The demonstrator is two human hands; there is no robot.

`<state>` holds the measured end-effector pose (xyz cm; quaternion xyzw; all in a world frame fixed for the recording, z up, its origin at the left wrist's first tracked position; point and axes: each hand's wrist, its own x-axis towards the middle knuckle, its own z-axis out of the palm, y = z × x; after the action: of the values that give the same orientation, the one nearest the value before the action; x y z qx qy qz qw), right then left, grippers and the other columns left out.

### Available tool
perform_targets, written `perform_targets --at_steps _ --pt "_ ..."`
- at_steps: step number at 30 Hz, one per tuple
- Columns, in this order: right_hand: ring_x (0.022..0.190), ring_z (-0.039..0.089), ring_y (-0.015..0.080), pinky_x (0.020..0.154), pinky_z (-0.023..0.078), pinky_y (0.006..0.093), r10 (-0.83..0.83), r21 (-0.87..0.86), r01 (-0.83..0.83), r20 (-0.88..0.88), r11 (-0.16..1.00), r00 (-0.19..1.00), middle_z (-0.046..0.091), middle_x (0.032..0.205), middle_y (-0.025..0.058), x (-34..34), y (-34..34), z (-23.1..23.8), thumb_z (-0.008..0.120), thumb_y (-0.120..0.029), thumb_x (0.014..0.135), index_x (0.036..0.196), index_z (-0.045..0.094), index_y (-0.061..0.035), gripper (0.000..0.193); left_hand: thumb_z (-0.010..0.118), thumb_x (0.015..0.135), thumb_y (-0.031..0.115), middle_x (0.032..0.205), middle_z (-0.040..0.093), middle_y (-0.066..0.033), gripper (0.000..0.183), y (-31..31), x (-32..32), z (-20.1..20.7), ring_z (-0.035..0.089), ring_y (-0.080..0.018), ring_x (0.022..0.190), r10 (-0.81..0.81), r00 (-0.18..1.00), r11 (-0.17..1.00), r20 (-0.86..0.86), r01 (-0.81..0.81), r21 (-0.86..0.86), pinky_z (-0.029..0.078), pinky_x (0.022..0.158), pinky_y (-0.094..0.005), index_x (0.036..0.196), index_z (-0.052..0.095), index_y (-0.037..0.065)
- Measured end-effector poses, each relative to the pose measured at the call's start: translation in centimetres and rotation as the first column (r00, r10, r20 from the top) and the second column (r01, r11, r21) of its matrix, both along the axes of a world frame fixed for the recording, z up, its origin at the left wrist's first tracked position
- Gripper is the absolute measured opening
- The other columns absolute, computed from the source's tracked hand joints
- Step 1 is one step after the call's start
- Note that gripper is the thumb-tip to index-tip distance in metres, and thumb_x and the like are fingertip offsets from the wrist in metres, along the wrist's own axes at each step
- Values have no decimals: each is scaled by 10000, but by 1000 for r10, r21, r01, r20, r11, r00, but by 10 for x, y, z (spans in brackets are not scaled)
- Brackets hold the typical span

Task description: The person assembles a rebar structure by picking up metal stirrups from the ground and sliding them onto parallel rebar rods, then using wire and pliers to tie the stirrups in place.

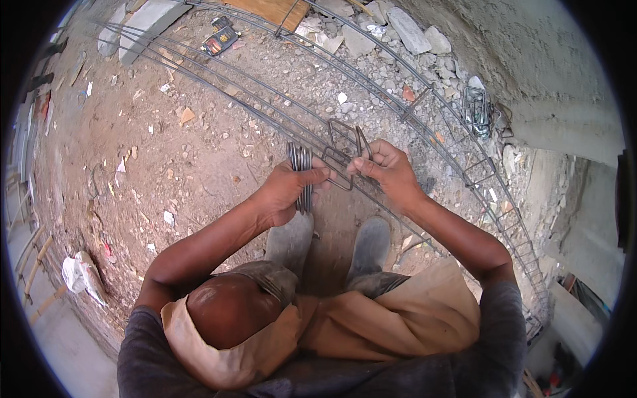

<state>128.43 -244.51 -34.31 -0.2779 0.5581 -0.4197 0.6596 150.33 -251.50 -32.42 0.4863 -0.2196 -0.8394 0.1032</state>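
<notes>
My left hand (290, 187) is closed around a bundle of bent steel stirrups (300, 156), stacked side by side and standing upright in the grip. To its right, my right hand (390, 174) pinches a thin steel stirrup (360, 140) between thumb and fingers. Several long, straight rebars (255, 114) run from the far left to between my hands, and a few square stirrups (341, 125) sit around them there. My left fingertips are close to these bars; whether they touch them I cannot tell.
A curved rebar cage (411, 113) with square ties arcs along the right. Broken concrete (407, 31) lies at the far side, beside a rough wall (531, 73). A concrete block (149, 28) is under the bars' far ends. My boots (369, 247) stand on littered dirt.
</notes>
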Motion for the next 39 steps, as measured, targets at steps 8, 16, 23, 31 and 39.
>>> perform_targets --at_steps 8,16,23,31,39 --pt "882 641 130 784 483 263 48 111 -25 -210 994 976 702 941 115 -26 -10 5 670 -83 883 1103 615 44 260 663 911 115 953 699 -63 287 16 6 -6 608 -95 762 -137 987 931 84 157 -330 468 605 -233 1164 559 29" --pt "914 624 130 863 472 279 38 144 -40 12 989 999 694 979 90 -2 10 2 666 -107 891 1030 652 20 189 648 931 154 985 711 -51 457 15 6 6 601 -88 778 -139 988 935 67 154 -319 479 683 -240 1324 493 -17" --pt "856 617 122 772 490 274 -6 115 -6 100 993 995 684 950 92 16 5 -8 681 -94 862 890 621 -12 105 635 934 129 1034 695 -84 574 29 0 6 612 -113 823 -312 950 891 3 294 -347 498 741 -252 1421 355 10" --pt "816 627 122 770 500 278 -28 86 23 62 996 998 674 905 71 14 9 -13 724 -10 804 952 619 1 181 634 940 171 1074 688 -82 441 37 0 4 609 -114 873 -283 958 943 39 285 -172 494 758 -255 1336 494 33" --pt "743 608 100 653 481 259 34 5 -34 -109 999 994 649 816 60 24 10 1 737 -9 786 843 578 -29 170 561 969 383 1140 657 -165 498 27 10 -15 611 -204 1049 -79 997 995 -10 79 66 472 897 -354 1244 526 -30"
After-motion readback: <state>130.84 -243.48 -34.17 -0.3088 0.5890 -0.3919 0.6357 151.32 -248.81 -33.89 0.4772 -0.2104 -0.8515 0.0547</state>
